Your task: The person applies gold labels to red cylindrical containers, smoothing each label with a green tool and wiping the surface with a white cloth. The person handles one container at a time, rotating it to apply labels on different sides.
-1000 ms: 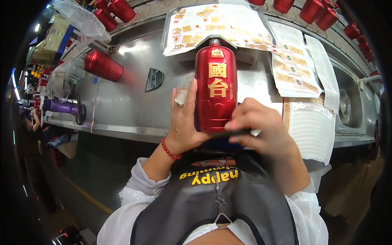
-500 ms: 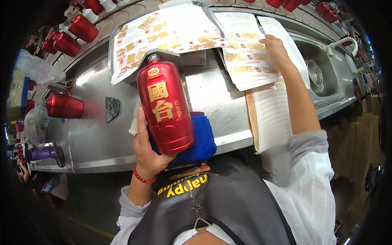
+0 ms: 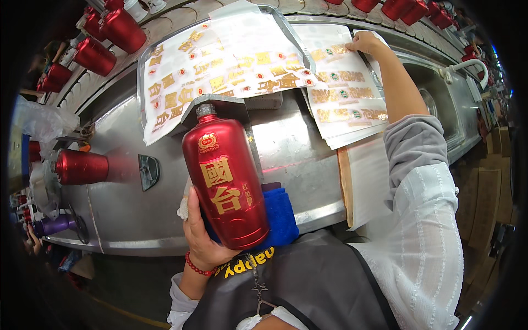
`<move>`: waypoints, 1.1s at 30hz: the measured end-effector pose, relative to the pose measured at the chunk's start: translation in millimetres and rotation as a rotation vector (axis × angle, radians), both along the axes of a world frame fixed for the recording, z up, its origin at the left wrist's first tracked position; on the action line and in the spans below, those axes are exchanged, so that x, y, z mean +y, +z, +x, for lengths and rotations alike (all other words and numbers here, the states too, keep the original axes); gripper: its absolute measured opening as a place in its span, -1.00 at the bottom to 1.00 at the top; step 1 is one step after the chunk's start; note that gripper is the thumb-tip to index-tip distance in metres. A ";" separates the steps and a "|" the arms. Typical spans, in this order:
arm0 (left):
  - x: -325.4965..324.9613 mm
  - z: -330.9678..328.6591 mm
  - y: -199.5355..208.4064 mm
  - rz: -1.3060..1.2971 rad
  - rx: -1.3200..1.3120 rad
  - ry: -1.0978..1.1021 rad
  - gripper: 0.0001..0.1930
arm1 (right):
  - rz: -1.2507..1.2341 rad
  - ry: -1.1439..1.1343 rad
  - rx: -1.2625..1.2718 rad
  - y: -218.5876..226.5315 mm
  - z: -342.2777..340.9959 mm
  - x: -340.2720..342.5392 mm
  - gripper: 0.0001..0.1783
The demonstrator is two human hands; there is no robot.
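A glossy red bottle [image 3: 225, 220] with gold lettering and a bare grey neck leans in front of me, its neck pointing away. My left hand [image 3: 206, 242] holds it by the lower left side, thumb along the edge. A grey angled rest [image 3: 234, 107] stands behind the bottle's neck. At the far right my right hand [image 3: 367, 43] pinches the upper right part of a white decal sheet [image 3: 335, 129] printed with gold and green marks. Its fingertips are partly hidden. To the left, a larger sheet of gold and red decals [image 3: 181, 77] covers a metal tray [image 3: 294, 36].
A blue cloth [image 3: 283, 217] lies beside the bottle on the steel bench [image 3: 124, 220]. A dark scraper-like piece [image 3: 148, 171] and another red bottle [image 3: 82, 167] are at left. A sink [image 3: 454, 126] is at right; several red bottles [image 3: 94, 56] line the conveyor behind.
My right hand has moved up and slightly left along the decal sheet, its fingers now bent at the upper edge. The bottle and my left hand appear lower in view.
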State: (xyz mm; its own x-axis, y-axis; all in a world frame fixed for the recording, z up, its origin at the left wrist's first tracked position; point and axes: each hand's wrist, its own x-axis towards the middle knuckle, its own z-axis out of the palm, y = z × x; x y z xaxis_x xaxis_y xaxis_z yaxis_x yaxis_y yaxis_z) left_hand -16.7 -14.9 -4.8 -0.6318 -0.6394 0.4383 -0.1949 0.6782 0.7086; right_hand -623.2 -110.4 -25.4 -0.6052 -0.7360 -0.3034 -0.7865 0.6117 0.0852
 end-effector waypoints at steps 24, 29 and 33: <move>-70.0 -61.3 117.2 0.231 0.253 -0.494 -0.48 | -0.802 1.310 -0.109 259.8 333.5 124.8 -0.84; -42.2 0.4 126.6 0.666 0.006 -0.646 -0.79 | -0.897 1.086 -0.395 221.1 341.7 180.7 -0.79; -35.0 31.4 98.1 0.714 -0.164 -0.555 -0.84 | -0.937 0.671 -0.786 127.4 362.7 201.6 -0.80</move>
